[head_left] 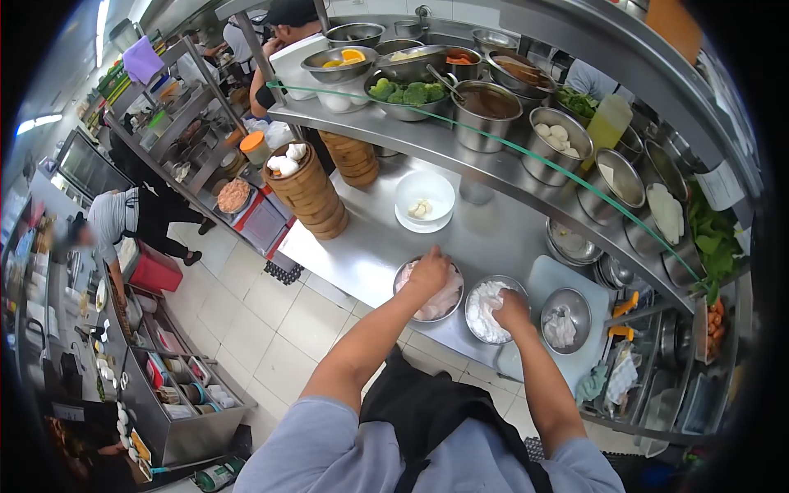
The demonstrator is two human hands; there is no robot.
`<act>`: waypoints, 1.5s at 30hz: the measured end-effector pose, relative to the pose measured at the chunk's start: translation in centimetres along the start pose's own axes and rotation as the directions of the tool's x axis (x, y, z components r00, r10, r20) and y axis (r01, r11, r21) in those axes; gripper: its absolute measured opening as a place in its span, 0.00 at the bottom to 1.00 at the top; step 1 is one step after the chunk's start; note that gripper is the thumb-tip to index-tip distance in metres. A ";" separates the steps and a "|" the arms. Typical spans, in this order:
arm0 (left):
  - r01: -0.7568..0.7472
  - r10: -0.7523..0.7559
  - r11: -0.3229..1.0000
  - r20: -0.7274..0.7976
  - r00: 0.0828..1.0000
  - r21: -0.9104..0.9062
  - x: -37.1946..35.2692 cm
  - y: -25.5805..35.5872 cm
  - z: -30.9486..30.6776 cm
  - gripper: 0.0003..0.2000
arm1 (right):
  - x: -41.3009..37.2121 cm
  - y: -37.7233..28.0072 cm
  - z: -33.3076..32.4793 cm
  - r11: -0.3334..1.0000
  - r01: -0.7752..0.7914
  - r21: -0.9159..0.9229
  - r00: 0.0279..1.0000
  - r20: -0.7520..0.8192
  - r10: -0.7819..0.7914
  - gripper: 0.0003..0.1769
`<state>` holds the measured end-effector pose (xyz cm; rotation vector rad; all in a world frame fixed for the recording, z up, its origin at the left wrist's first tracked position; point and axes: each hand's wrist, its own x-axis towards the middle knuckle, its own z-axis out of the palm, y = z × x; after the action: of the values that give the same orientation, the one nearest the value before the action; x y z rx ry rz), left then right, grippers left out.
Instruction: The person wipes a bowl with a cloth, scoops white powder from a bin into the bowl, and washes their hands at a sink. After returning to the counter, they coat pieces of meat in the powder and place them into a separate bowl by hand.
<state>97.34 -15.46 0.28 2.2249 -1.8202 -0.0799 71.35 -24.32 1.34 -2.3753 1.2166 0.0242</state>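
My left hand (431,269) is over a metal bowl (400,306) of pale raw meat pieces (441,302). Its fingers are curled down near the far rim, and whatever they grip is hidden. Inside the middle metal bowl (526,286), my right hand (511,311) dips at the right side of a heap of white flour (487,316). Its fingertips are mostly hidden from view. To the right, a third metal bowl (582,306) holds a few white-coated pieces (560,327) and rests on a pale cutting board (542,275).
Behind the bowls stands a white bowl (425,185) with pale pieces inside. Stacked bamboo steamers (308,201) rise at the left. An overhead shelf (394,125) carries several ingredient containers. Orange-handled tools (622,332) lie at right. A person (136,218) bends over a far-left counter.
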 end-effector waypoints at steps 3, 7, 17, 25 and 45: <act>-0.001 -0.001 0.993 -0.023 1.000 -0.121 -0.3 -0.1 0.3 0.13 | -1.5 -1.4 -1.3 0.999 0.003 -0.043 0.997 0.083 0.000 0.37; 0.057 -0.054 0.987 0.024 0.998 -0.151 -1.0 0.3 -1.6 0.12 | -2.4 -1.2 0.1 0.985 0.169 -0.045 0.983 0.084 -0.164 0.38; 0.080 -0.125 0.908 -0.084 0.989 -0.412 -1.2 -0.1 -2.2 0.13 | -2.2 -2.8 -0.7 0.998 -0.056 0.002 0.997 -0.052 0.056 0.27; 0.249 -0.410 0.690 -0.083 0.908 -0.680 -2.2 1.7 -5.5 0.13 | -0.7 0.9 0.0 0.985 0.165 0.051 0.982 -0.106 -0.159 0.21; 0.290 -0.421 0.577 0.026 0.907 -0.764 -8.9 0.3 -4.8 0.11 | -0.9 2.6 0.3 0.928 0.034 0.372 0.999 0.011 -0.041 0.21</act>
<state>96.17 -6.05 3.86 1.8349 -0.9244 -0.6097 68.81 -24.78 0.20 -2.0602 1.0581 -0.1817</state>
